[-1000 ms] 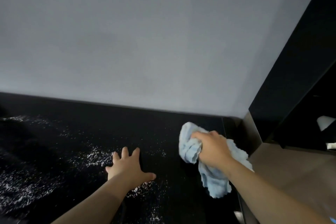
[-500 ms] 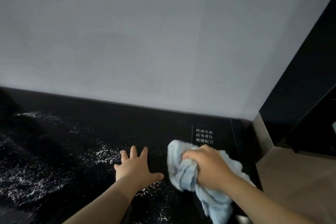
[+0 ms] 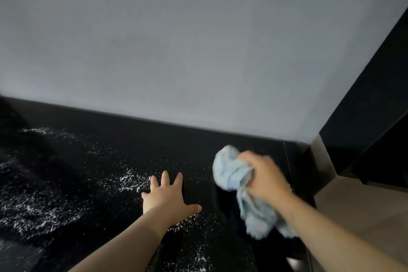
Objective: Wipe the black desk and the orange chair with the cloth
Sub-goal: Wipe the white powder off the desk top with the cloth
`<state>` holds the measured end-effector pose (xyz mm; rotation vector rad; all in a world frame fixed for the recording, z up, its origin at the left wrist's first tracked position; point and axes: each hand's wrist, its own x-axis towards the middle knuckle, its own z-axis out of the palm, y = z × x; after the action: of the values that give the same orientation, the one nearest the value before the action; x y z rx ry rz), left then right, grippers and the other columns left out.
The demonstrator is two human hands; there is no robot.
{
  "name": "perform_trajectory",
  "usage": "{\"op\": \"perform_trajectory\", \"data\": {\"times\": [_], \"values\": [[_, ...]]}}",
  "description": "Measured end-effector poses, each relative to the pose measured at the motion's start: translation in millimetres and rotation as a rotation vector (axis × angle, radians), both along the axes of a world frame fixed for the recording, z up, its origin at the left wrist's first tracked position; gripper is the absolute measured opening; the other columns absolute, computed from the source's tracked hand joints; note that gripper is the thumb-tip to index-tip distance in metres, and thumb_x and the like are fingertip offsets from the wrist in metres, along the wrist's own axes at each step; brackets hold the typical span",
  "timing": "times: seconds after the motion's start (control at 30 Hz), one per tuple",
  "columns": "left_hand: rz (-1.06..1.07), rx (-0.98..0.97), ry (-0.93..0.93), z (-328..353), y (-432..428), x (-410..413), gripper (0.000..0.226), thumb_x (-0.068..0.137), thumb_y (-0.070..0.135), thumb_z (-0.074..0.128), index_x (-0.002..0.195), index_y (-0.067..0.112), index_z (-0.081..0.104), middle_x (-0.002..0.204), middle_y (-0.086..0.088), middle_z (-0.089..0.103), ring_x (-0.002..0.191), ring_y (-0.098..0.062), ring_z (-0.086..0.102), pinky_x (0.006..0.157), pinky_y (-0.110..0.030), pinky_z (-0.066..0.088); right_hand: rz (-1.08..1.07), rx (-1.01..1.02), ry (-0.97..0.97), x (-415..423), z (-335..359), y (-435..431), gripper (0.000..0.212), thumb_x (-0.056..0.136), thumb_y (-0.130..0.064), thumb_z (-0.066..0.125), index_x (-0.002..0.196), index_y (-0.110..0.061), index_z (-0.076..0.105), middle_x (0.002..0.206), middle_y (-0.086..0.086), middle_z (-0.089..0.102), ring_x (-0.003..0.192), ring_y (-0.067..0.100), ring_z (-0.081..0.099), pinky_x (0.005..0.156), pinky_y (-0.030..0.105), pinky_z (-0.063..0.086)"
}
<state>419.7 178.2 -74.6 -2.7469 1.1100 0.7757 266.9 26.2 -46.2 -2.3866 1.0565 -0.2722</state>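
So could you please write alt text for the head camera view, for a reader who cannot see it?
A right hand grips a bunched light blue cloth on a black desk, while the left hand rests flat, fingers spread. White specks dust the desk's left side; a grey wall rises behind.

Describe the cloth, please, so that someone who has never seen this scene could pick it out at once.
Start at the black desk that runs along the grey wall and follow it to its right end. There the right hand grips a crumpled cloth. It is the only pale blue, soft thing on the dark, white-speckled surface.
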Motion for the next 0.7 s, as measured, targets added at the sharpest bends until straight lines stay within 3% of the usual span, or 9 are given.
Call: {"op": "perform_trajectory", "data": {"times": [0.03,0.1,0.2,0.3,0.4,0.5,0.6,0.67,0.7], "values": [[-0.002,0.001,0.000,0,1,0,0.104,0.075,0.073,0.054,0.151,0.030,-0.002,0.159,-0.004,-0.008,0.145,-0.035,-0.007,0.114,-0.054,0.022,-0.151,-0.073,-0.029,-1,2,-15,0.026,0.081,-0.028,0.056,0.107,-0.034,0.058,0.105,0.000,0.064,0.100,0.029,0.059,0.084,0.038,0.049],[-0.003,0.001,0.003,-1,0,1,0.104,0.075,0.073,0.054,0.151,0.030,-0.002,0.159,-0.004,-0.008,0.145,-0.035,-0.007,0.113,-0.054,0.022,-0.425,-0.131,0.099,-10,3,-46,0.044,0.084,-0.026,0.055,0.127,-0.030,0.048,0.131,0.006,0.051,0.118,0.035,0.045,0.095,0.043,0.040],[0.000,0.001,0.002,-4,0,1,0.105,0.074,0.074,0.054,0.151,0.031,-0.002,0.159,-0.003,-0.009,0.145,-0.035,-0.007,0.113,-0.055,0.022,-0.513,0.052,0.383,-8,-7,-70,0.060,0.086,-0.036,0.052,0.141,-0.032,0.029,0.147,0.005,0.033,0.131,0.036,0.030,0.103,0.048,0.030],[-0.002,-0.003,-0.007,-5,-1,2,0.105,0.074,0.074,0.054,0.151,0.031,-0.002,0.159,-0.004,-0.008,0.145,-0.035,-0.006,0.113,-0.055,0.022,-0.338,-0.014,0.401,18,-11,-60,0.052,0.085,-0.037,0.053,0.135,-0.033,0.040,0.140,0.003,0.041,0.130,0.031,0.035,0.104,0.049,0.028],[0.001,-0.006,-0.013,-5,0,1,0.104,0.074,0.073,0.055,0.151,0.031,-0.002,0.159,-0.004,-0.007,0.145,-0.034,-0.006,0.113,-0.055,0.021,0.006,-0.145,0.381,47,-7,-32,0.029,0.085,-0.035,0.049,0.113,-0.038,0.056,0.120,-0.001,0.055,0.113,0.025,0.049,0.096,0.041,0.040],[-0.007,-0.007,-0.020,-4,2,0,0.104,0.075,0.074,0.053,0.151,0.031,-0.003,0.159,-0.004,-0.009,0.145,-0.034,-0.007,0.113,-0.054,0.019,0.177,0.046,0.170,47,-4,-29,0.025,0.080,-0.036,0.051,0.104,-0.040,0.055,0.103,0.000,0.064,0.099,0.025,0.060,0.086,0.036,0.048],[-0.011,0.000,-0.016,-4,2,1,0.103,0.075,0.074,0.052,0.151,0.031,-0.004,0.159,-0.004,-0.010,0.145,-0.034,-0.008,0.114,-0.054,0.017,-0.202,-0.124,0.060,31,-5,-67,0.031,0.082,-0.029,0.057,0.113,-0.035,0.055,0.116,0.004,0.063,0.109,0.031,0.056,0.088,0.037,0.045],[-0.011,0.003,-0.012,-3,1,0,0.104,0.075,0.074,0.052,0.151,0.030,-0.004,0.159,-0.005,-0.010,0.145,-0.034,-0.008,0.114,-0.054,0.017,-0.416,-0.118,0.254,15,-14,-85,0.037,0.084,-0.036,0.053,0.121,-0.035,0.048,0.133,0.004,0.050,0.121,0.035,0.044,0.096,0.045,0.037],[-0.011,0.003,-0.010,-3,1,0,0.104,0.075,0.073,0.053,0.151,0.030,-0.004,0.159,-0.005,-0.009,0.145,-0.035,-0.008,0.114,-0.054,0.017,-0.426,-0.061,0.332,12,-20,-88,0.041,0.082,-0.045,0.049,0.123,-0.038,0.044,0.138,0.002,0.043,0.124,0.035,0.039,0.097,0.047,0.034]]}}
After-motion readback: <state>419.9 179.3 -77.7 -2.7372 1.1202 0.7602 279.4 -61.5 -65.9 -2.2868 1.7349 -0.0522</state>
